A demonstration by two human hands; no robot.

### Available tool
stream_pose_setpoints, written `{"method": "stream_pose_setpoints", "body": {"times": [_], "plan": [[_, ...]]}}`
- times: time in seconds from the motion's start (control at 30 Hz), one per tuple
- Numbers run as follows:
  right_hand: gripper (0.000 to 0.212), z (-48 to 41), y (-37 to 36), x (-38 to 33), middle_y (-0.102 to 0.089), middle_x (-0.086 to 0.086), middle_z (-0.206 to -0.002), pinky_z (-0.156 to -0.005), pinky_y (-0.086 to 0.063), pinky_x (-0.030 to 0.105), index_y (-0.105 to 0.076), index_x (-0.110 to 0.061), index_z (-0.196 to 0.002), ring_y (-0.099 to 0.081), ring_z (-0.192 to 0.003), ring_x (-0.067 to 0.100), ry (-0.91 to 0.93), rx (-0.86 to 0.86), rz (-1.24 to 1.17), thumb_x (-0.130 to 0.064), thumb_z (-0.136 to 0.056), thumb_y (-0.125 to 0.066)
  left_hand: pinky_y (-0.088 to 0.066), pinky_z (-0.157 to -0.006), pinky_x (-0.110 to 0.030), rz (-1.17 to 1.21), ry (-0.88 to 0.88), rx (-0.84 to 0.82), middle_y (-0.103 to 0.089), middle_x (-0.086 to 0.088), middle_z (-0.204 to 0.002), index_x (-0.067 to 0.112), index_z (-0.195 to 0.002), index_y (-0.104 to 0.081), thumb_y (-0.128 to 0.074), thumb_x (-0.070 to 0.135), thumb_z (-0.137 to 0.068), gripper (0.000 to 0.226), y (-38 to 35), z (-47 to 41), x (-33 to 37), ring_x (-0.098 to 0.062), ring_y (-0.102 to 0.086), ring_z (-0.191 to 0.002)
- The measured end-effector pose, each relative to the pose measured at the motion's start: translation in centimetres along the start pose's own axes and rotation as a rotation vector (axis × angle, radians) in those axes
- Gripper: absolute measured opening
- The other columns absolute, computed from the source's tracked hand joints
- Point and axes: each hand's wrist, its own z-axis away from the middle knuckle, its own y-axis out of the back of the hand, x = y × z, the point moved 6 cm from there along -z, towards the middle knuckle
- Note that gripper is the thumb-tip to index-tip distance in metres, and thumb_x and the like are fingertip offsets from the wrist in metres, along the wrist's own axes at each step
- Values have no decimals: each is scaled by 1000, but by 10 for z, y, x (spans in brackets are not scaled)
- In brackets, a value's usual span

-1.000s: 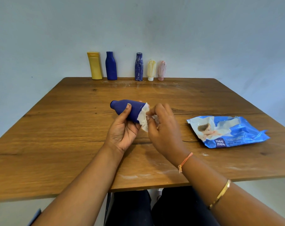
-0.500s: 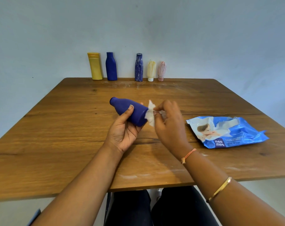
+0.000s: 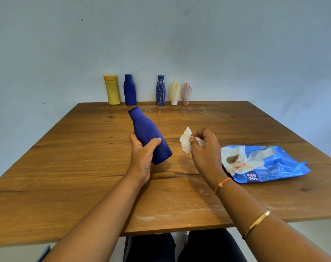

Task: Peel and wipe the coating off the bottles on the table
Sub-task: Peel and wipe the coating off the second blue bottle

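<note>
Wooden table [image 3: 81, 167], pale wall behind. The left hand [image 3: 142, 159] grips the tilted blue bottle [image 3: 148, 135] left of the wipes pack [image 3: 270, 167]. The right hand [image 3: 205, 150] pinches a crumpled wipe [image 3: 185, 143] just beside the pack. A row of bottles [image 3: 160, 90] stands well behind the pack.

At centre frame, the left hand [image 3: 142, 157] grips a blue bottle [image 3: 149, 137] tilted neck-up above the desk [image 3: 85, 167]. Just to its right, the right hand [image 3: 204, 150] pinches a crumpled white wipe [image 3: 185, 141]. A blue wipes packet [image 3: 265, 165] lies at right. Five bottles [image 3: 160, 90] line the far edge.
</note>
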Motion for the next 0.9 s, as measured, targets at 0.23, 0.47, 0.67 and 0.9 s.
{"method": "stream_pose_setpoints", "body": {"times": [0.23,0.47,0.67,0.9], "plan": [[11,-19,-7,-11,-55,2,-101,-67,-38,18,-53,-16,-89,-49,-91,11,11,-10,-31,-5,-88,-52,-43,-67,-18,-447,-286,120,-51,1,-105,26,-112,-25,-82,29,-67,73,2,-27,28,-13,-58,-88],[9,-57,-20,-12,-54,5,-102,-71,-42,21,-55,-13,-92,-51,-95,15,6,-37,-25,-6,-88,-52,-45,-76,-31,-785,-417,213,-47,-7,-110,14,-108,-31,-68,49,-77,59,-2,-80,42,-22,-54,-94],[15,-117,-31,-15,-55,6,-102,-63,-41,19,-58,-10,-100,-50,-89,16,-14,-12,-4,-6,-86,-51,-42,-89,-40,-843,-422,292,-47,-11,-124,9,-129,-32,-66,45,-80,70,-2,-141,46,-27,-50,-109],[16,-178,-63,11,-56,7,-107,-71,-47,29,-55,-13,-98,-51,-90,17,-134,-53,-19,-4,-85,-52,-46,-77,-35,-821,-398,382,-50,-9,-125,16,-125,-37,-78,40,-70,72,-13,-214,34,-27,-55,-106]]}}
